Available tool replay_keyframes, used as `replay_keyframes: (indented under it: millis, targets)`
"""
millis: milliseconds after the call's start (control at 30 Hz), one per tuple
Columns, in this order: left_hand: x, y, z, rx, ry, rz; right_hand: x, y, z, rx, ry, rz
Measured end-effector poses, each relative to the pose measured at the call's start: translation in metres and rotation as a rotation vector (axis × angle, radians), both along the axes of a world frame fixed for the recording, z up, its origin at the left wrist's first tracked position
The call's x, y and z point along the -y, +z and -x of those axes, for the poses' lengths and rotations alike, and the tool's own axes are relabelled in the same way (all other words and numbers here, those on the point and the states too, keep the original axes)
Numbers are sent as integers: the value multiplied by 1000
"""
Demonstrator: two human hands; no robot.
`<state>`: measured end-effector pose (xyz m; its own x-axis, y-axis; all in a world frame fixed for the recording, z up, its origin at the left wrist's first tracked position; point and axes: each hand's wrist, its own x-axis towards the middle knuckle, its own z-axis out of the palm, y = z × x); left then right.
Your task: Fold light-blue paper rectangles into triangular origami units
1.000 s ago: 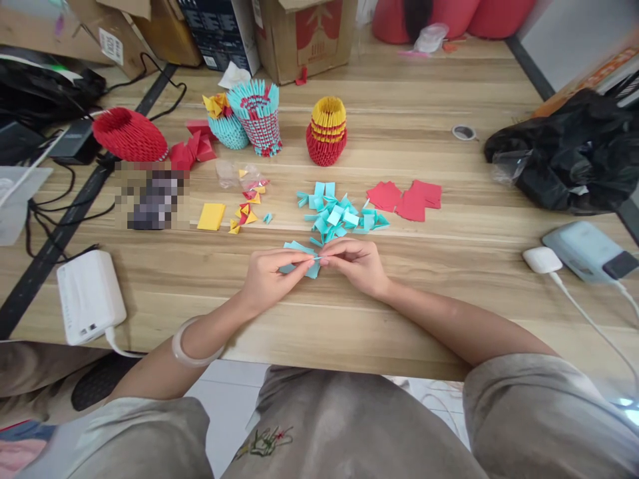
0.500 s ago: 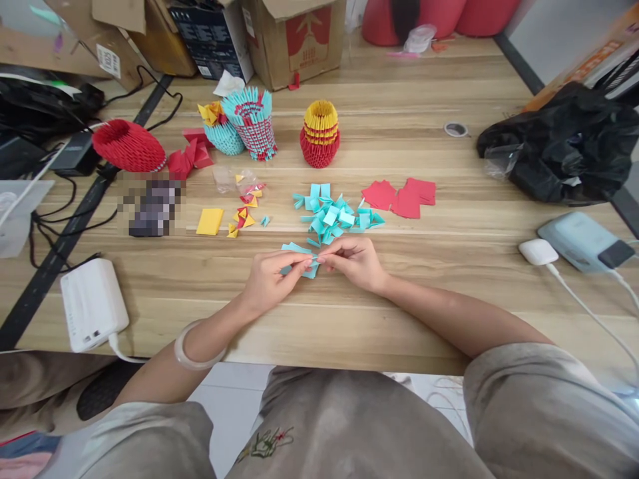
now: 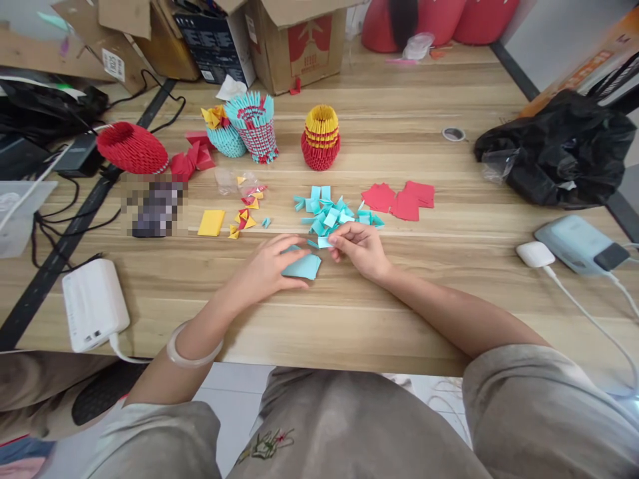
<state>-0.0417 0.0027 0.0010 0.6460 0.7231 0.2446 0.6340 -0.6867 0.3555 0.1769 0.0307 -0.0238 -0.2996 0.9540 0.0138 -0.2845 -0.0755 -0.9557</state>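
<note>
My left hand (image 3: 272, 267) has its fingers apart around the left end of a stack of flat blue paper slips (image 3: 303, 265). Between the thumb and fingertips of my right hand (image 3: 360, 249) is a small folded blue paper (image 3: 324, 242). It is at the near edge of a loose pile of folded blue papers (image 3: 327, 214). Right of that pile lie red paper pieces (image 3: 412, 201). A yellow paper stack (image 3: 210, 223) and several small yellow and red folded pieces (image 3: 244, 218) are to the left.
Behind stand a red and yellow paper vase (image 3: 320, 138), a blue and red one (image 3: 253, 126) and a tilted red one (image 3: 132, 148). A black bag (image 3: 559, 150) and a blue-grey device (image 3: 579, 244) are at the right, a white device (image 3: 94, 305) at the left.
My left hand has let go of the small blue paper, spread its fingers and moved over the stack. My right hand has moved slightly away towards the pile with the folded paper.
</note>
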Motion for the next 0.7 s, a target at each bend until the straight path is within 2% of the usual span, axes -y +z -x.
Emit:
replay_keyframes:
  millis: [133, 300, 467, 700]
  targets:
    - [-1, 0, 4, -149, 9, 60, -2, -2, 1, -22, -71, 52]
    - [0, 1, 5, -107, 36, 47, -5, -6, 3, -89, -159, 111]
    - [-4, -2, 9, -50, 27, 72, -6, -6, 4, -139, -157, 137]
    - [-4, 4, 8, 49, 11, 60, 2, 1, 3, -56, -92, 58]
